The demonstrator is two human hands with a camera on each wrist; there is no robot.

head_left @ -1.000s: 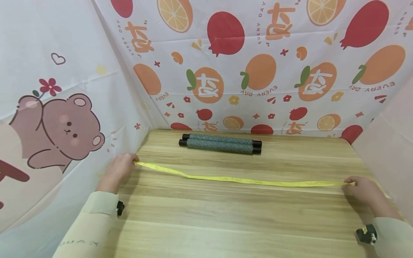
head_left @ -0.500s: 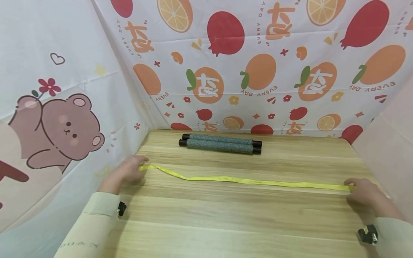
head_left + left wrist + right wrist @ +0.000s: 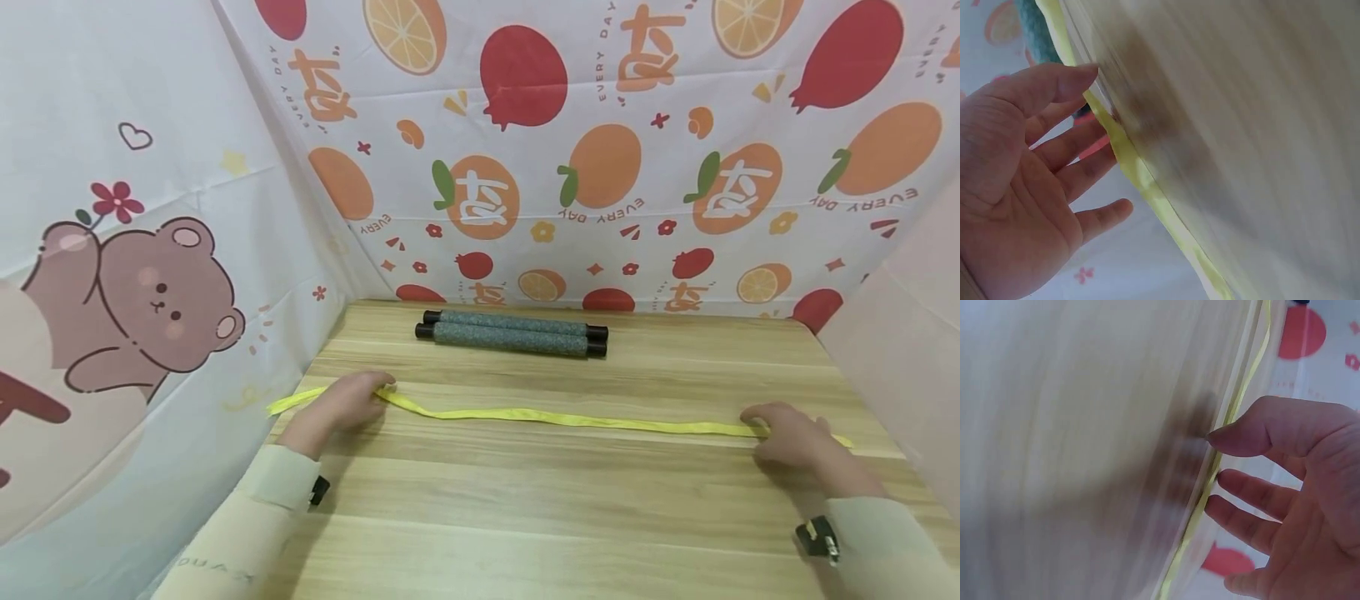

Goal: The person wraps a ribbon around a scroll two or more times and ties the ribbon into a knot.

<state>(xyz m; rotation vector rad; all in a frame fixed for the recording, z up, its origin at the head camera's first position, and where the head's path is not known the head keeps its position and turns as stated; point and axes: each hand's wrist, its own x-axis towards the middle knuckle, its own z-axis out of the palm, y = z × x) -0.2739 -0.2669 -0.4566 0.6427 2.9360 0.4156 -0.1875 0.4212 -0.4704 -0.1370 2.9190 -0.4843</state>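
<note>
A long yellow ribbon [image 3: 555,417] lies stretched across the wooden table [image 3: 525,492], slightly wavy toward its left part. Over its left portion is my left hand [image 3: 352,402]; the ribbon's tail shows beyond the wrist. In the left wrist view the fingers [image 3: 1088,169] are spread and relaxed, with the ribbon passing just beside the fingertips. My right hand [image 3: 787,435] hovers at the right portion, and a short end pokes out behind it. The right wrist view has thumb and fingers [image 3: 1244,520] apart, their tips right at the ribbon.
Two green-grey rods with black ends [image 3: 517,335] lie side by side near the back of the table. A fruit-printed cloth [image 3: 645,242] hangs behind, and a bear-printed cloth [image 3: 172,292] borders the left side. A pale cloth [image 3: 892,333] stands on the right.
Both hands have let go of the ribbon's ends and moved inward along it, left hand rightward, right hand leftward. The ribbon's ends have come to rest lower, while the rods stay put.
</note>
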